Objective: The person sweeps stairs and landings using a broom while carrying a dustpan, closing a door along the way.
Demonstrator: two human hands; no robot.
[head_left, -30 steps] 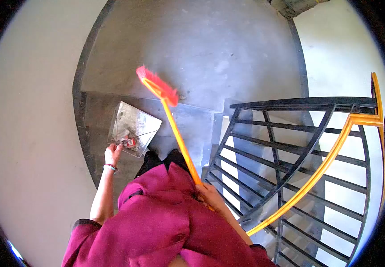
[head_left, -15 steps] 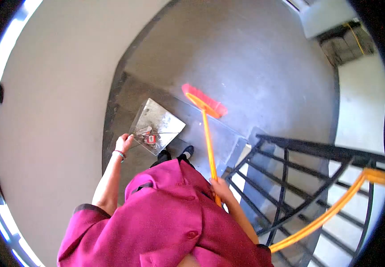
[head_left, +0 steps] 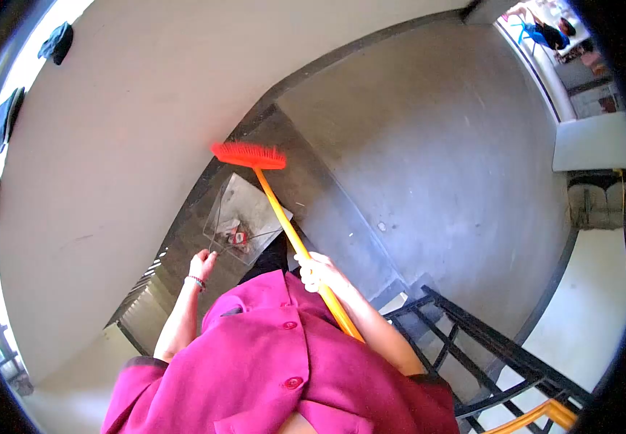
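My left hand (head_left: 203, 265) is closed on the thin wire handle of a dustpan (head_left: 250, 202), a flat pale pan with grey dust and red-and-white litter (head_left: 238, 237) in it. My right hand (head_left: 315, 270) is wrapped round the yellow stick of a broom (head_left: 273, 202). The broom's red bristle head (head_left: 249, 155) is beyond the dustpan, close to the foot of the wall, with its bristles pointing away from me.
A pale wall (head_left: 132, 123) with a dark base band runs along the left. Step edges cross the grey floor (head_left: 436, 137). A black railing (head_left: 472, 347) with a yellow handrail (head_left: 530, 418) stands at the lower right. Beyond an opening at the upper right, a person (head_left: 544, 35) is visible.
The broom head has swung left from the step edge towards the wall, and my right hand has moved up and left with its stick. My view has turned; the dustpan is still in my left hand.
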